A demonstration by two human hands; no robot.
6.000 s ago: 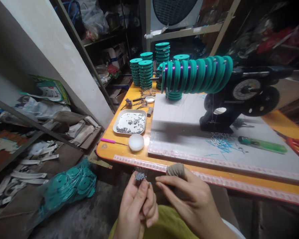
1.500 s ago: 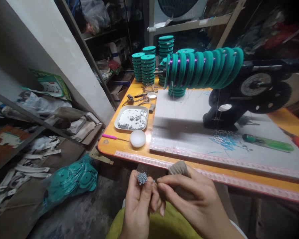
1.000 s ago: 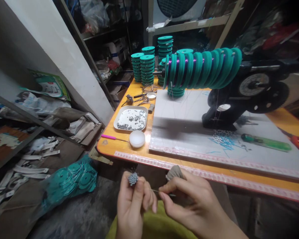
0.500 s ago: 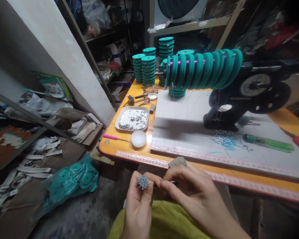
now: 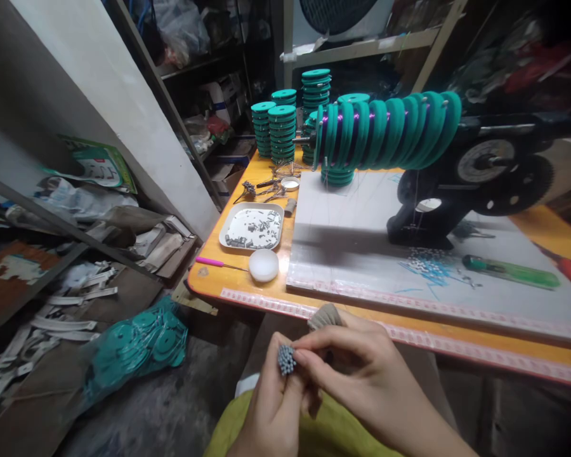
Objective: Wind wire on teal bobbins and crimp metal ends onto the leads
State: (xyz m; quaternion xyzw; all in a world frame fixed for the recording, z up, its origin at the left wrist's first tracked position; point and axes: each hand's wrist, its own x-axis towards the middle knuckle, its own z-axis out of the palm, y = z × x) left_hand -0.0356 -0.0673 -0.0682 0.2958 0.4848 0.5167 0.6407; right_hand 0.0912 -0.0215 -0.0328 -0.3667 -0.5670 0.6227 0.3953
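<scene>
My left hand (image 5: 276, 397) is closed around a bundle of thin pieces with small round grey tips (image 5: 286, 360), its tip end facing up. The thumb and index finger of my right hand (image 5: 361, 362) are pinched together at the bundle's right edge. What lies between these fingertips is too small to make out. A grey-beige ribbed cloth piece (image 5: 324, 316) shows just beyond my right index finger; whether it is worn or held I cannot tell. Both hands are above my lap, in front of the table edge.
On the orange table (image 5: 209, 279) are a white tray (image 5: 252, 219) of small metal pieces, a white round container (image 5: 263, 265) and a pink-handled tool (image 5: 209, 261). A black winding machine (image 5: 423, 209) carries a row of green spools (image 5: 380, 133). A green cutter (image 5: 511, 273) lies right.
My right fingertips have moved left onto the bundle's edge. My left hand has shifted slightly right and down with the bundle, and the cloth piece has moved left with my right hand.
</scene>
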